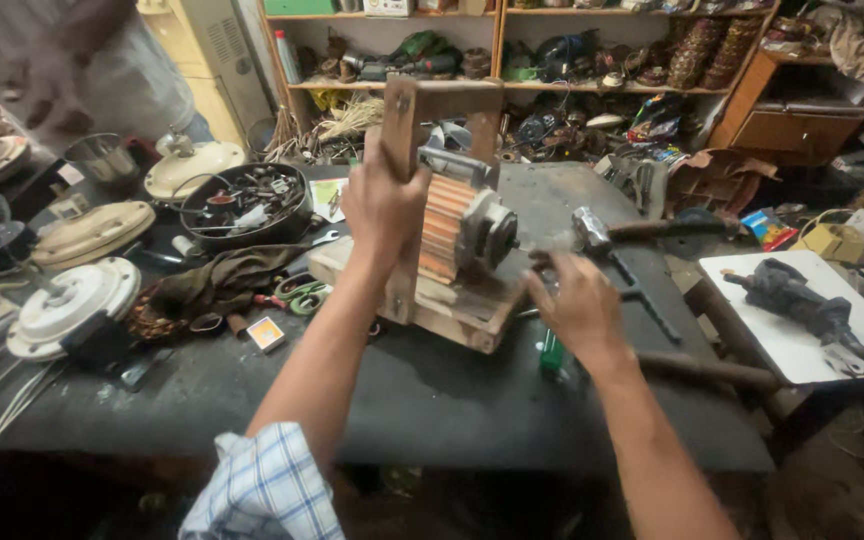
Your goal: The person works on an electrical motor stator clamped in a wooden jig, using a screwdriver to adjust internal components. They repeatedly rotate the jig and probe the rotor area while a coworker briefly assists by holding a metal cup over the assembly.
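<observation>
Copper-wound motor stator (457, 228), axis level, on wooden winding stand (422, 295): left hand (384, 205) clenched round stand upright at nine o'clock; right hand (574, 305), at four o'clock, fingers curled, grasp indeterminate.

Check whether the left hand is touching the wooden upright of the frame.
Touching: the head view shows the left hand wrapped around the wooden upright.

Copper-wound armature (444, 228) upright in wooden frame (422, 140).

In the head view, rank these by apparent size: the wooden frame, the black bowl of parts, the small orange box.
1. wooden frame, held by the left hand
2. black bowl of parts, farther back, so unsure
3. small orange box
</observation>
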